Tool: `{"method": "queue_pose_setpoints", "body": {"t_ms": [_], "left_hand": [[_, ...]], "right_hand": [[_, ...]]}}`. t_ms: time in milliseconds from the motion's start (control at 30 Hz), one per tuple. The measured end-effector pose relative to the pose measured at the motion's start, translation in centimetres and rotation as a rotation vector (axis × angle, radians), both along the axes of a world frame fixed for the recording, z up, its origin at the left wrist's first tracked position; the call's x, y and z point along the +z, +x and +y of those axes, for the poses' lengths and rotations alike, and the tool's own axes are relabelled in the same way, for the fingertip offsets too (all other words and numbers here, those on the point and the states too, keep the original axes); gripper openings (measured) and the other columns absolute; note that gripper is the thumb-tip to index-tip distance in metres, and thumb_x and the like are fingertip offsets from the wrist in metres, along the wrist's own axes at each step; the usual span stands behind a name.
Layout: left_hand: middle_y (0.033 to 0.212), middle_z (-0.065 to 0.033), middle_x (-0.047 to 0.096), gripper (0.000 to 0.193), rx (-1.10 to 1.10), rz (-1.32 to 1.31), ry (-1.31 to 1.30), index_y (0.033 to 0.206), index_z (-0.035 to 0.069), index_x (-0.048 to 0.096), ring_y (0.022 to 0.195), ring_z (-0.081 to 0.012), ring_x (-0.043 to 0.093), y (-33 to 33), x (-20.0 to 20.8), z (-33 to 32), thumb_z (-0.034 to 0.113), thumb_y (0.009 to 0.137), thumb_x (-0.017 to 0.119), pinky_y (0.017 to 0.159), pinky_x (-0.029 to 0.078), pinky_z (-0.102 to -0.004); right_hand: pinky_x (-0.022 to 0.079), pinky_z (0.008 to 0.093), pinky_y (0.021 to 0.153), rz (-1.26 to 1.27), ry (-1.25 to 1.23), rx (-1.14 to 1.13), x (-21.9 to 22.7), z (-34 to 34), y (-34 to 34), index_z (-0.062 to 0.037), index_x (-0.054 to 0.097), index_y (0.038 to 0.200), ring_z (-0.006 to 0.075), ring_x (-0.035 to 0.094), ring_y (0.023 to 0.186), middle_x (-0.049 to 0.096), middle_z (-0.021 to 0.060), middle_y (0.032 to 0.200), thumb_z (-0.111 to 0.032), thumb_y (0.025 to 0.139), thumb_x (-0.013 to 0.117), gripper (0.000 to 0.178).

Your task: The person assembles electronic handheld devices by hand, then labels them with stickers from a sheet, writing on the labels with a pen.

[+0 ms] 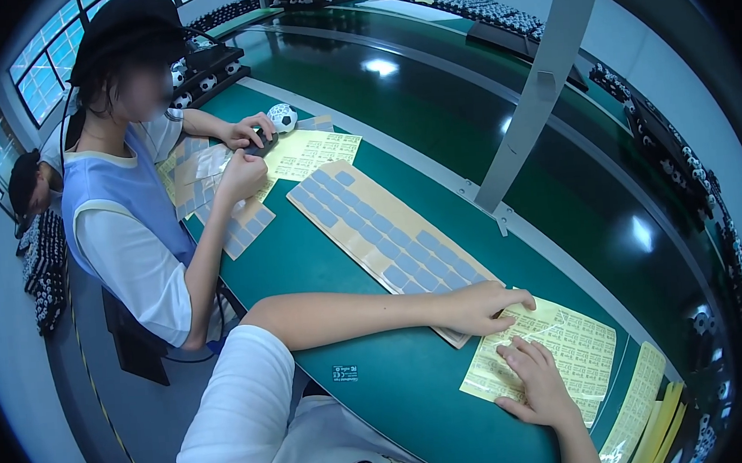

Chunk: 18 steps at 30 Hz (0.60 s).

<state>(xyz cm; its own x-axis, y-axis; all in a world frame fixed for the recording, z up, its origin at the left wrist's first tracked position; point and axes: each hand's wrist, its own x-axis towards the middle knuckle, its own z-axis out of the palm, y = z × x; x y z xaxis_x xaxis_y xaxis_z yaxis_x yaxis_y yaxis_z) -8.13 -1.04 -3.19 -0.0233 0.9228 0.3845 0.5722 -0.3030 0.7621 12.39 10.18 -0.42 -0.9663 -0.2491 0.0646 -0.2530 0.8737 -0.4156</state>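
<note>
A yellow sheet of small printed labels (588, 356) lies on the green table in front of me, with a clear glossy strip or film edge across its upper part. My left hand (478, 308) reaches over from the left, its index finger and thumb apart on the sheet's upper left area. Below it my right hand (540, 385) rests on the same sheet, fingers spread and thumb out to the left. Whether a peeled label lies under either set of fingertips is too small to make out. Partly under my left forearm runs a tan backing sheet with grey rounded-square pads (380, 235).
A co-worker (131, 179) at the left handles a dark piece beside a small football-patterned ball (282, 117) and more label sheets (314, 154). A metal post (542, 90) rises from the table's far edge, before a dark green conveyor (377, 68). Yellow strips (660, 426) lie at the lower right.
</note>
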Motion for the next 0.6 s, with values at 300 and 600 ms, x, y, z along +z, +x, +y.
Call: {"method": "queue_pose_setpoints", "body": {"t_ms": [300,600], "left_hand": [[0.071,-0.0153,0.061,0.032,0.002,0.077,0.01,0.111,0.002,0.053,0.048,-0.0199,0.053,0.1,0.0,0.0,0.006,0.08,0.051,0.043,0.039,-0.0273],[0.066,-0.0133,0.061,0.031,0.009,0.11,0.122,0.11,0.002,0.055,0.045,-0.0192,0.051,-0.1,-0.9,0.3,0.006,0.08,0.051,0.044,0.04,-0.0272]], "right_hand": [[0.021,0.0479,0.106,0.015,-0.006,0.006,-0.3,0.3,0.0,-0.0159,0.03,0.137,0.0331,0.035,0.126,0.046,0.0095,0.132,-0.036,0.075,0.064,0.073],[0.021,0.0472,0.106,0.023,0.006,0.012,-0.4,0.2,-0.2,-0.0149,0.032,0.134,0.0324,0.035,0.126,0.046,0.0093,0.132,-0.036,0.076,0.063,0.07]]}}
